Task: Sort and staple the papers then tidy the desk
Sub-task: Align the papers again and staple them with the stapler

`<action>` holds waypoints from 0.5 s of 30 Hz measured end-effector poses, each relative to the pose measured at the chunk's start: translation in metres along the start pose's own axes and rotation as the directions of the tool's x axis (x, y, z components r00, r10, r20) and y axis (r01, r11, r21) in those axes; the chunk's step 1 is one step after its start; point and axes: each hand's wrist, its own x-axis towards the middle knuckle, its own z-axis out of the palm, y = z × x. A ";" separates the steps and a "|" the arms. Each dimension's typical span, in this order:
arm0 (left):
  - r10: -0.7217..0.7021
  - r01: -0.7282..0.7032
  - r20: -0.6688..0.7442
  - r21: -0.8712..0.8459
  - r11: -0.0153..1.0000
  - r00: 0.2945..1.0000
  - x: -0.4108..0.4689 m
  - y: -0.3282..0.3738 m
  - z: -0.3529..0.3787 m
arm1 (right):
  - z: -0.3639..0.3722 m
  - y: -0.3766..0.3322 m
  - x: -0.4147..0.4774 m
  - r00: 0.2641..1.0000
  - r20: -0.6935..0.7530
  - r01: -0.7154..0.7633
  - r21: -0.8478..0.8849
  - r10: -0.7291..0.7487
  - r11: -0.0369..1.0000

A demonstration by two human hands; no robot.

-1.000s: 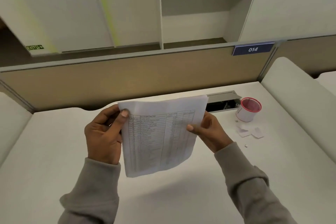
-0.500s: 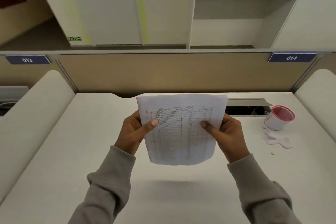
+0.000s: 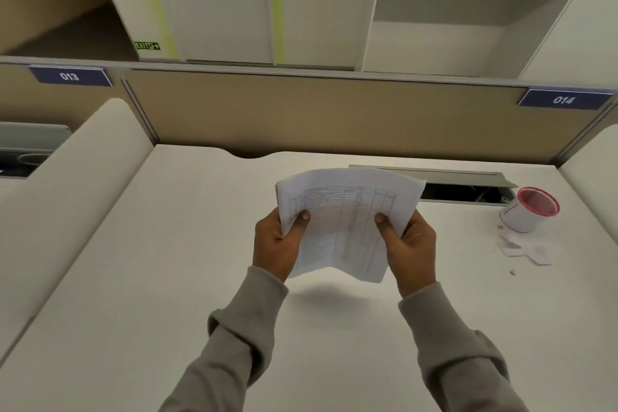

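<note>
overhead, left hand (image 3: pixel 275 246) and right hand (image 3: pixel 410 246) pinch papers (image 3: pixel 344 221) by side edges, above desk (image 3: pixel 133 278).

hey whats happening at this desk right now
A person in grey sleeves is holding a sheaf of printed papers up off the white desk, left hand on one side edge and right hand on the other, thumbs on the front. The sheets bow slightly in the grip. To the right, a small white tub with a red rim stands beside some paper scraps, near an open cable tray. No stapler is visible.
</note>
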 end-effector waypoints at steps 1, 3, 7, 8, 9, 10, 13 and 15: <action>-0.013 0.013 -0.001 -0.017 1.000 1.000 -0.002 -0.005 0.000 | 0.003 0.005 -0.004 1.000 0.006 -0.003 -0.015 0.003 1.000; -0.060 0.060 -0.009 -0.022 0.998 0.998 -0.006 -0.020 0.000 | 0.008 0.016 -0.012 0.999 0.015 -0.035 -0.004 0.035 0.999; -0.159 0.159 -0.001 0.000 0.987 0.987 -0.010 -0.043 0.000 | 0.014 0.031 -0.019 0.999 0.029 -0.043 -0.064 0.044 0.997; -0.162 0.162 -0.001 0.010 0.987 0.987 -0.008 -0.045 -0.001 | 0.014 0.030 -0.018 0.999 0.033 -0.039 -0.075 0.042 0.996; -0.157 0.157 -0.002 0.018 0.987 0.988 -0.007 -0.046 -0.001 | 0.013 0.029 -0.016 0.999 0.033 -0.040 -0.076 0.043 0.996; -0.142 0.142 -0.001 0.023 0.990 0.990 -0.005 -0.046 -0.001 | 0.012 0.029 -0.015 0.999 0.030 -0.039 -0.070 0.041 0.997; -0.125 0.125 0.005 0.022 0.992 0.992 -0.003 -0.051 -0.001 | 0.012 0.036 -0.014 0.999 0.020 -0.041 -0.060 0.043 0.997; -0.160 0.160 0.013 0.022 0.987 0.987 -0.006 -0.057 0.002 | 0.012 0.047 -0.018 0.996 0.019 -0.089 -0.069 0.090 0.994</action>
